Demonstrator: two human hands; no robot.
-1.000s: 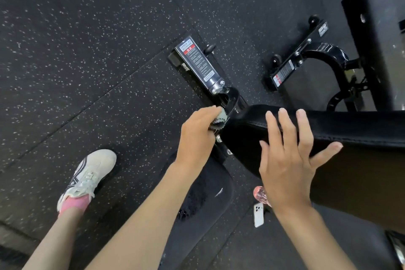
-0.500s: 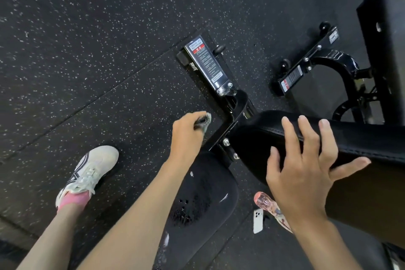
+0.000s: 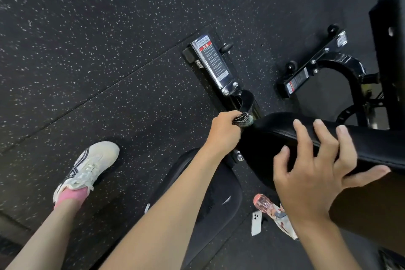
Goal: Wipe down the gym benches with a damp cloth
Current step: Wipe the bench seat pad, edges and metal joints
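1. The damp cloth (image 3: 242, 120) is a small dark wad with a woven look. It sits bunched at the far end of the black bench pad (image 3: 361, 144), touching the pad's rounded tip just beside the metal frame joint.
2. The left hand (image 3: 223, 132) grips the cloth with curled fingers; only the cloth's end pokes out past the knuckles.
3. The right hand (image 3: 311, 173) rests on the same pad nearer the camera. Its fingers are spread and slightly bent across the upholstery, its thumb lies along the pad's near edge, and it holds nothing.
4. Below the left forearm lies the bench's seat pad (image 3: 221, 195), black with a few pale marks on it.
5. Beyond the cloth, the bench's floor bar (image 3: 213, 63) carries a printed label with a red band, bolts at its near end and a small wheel at its side.
6. To the right stands a second bench frame (image 3: 311, 68) with a curved black bracket, and its pad (image 3: 390, 35) rises at the picture's edge.
7. On the speckled rubber floor (image 3: 87, 50), near the right wrist, lie a white phone (image 3: 256, 222) and a pink bottle (image 3: 266, 204).
8. At lower left is a cream sneaker (image 3: 89, 166) with a pink sock (image 3: 70, 196).
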